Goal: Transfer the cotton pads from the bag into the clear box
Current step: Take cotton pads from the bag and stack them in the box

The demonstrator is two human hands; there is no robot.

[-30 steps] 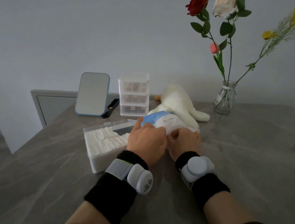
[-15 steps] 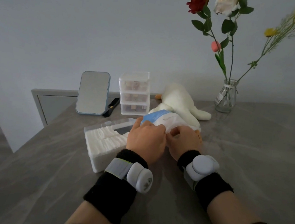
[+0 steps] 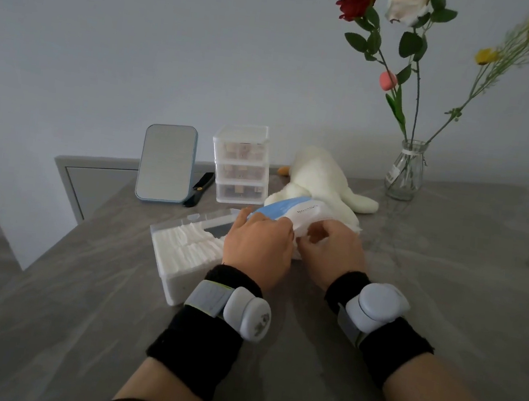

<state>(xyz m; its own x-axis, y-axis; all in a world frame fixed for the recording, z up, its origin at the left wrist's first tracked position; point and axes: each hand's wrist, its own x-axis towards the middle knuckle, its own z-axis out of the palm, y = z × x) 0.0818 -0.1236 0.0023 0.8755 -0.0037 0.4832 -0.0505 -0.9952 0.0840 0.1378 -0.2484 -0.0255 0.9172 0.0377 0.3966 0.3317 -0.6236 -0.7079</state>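
The left hand (image 3: 257, 249) has its fingers (image 3: 273, 224) curled over the near end of the blue-and-white bag (image 3: 301, 209), clamped on it. Just beside them the right hand (image 3: 329, 254) pinches the bag's white edge with bent fingers. Directly left of the left fingers the clear box (image 3: 174, 285) sits on the counter (image 3: 446, 270), with cotton pads (image 3: 185, 244) stacked inside. Beyond the fingertips, behind the bag, lies a white plush toy (image 3: 318, 177). Farther left stand clear drawers (image 3: 241, 164) and a mirror (image 3: 166, 162), and farther right a glass vase (image 3: 405, 170).

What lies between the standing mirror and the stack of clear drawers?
A slim black item lies on the table between the mirror and the drawers, as the head view shows; its kind is unclear.
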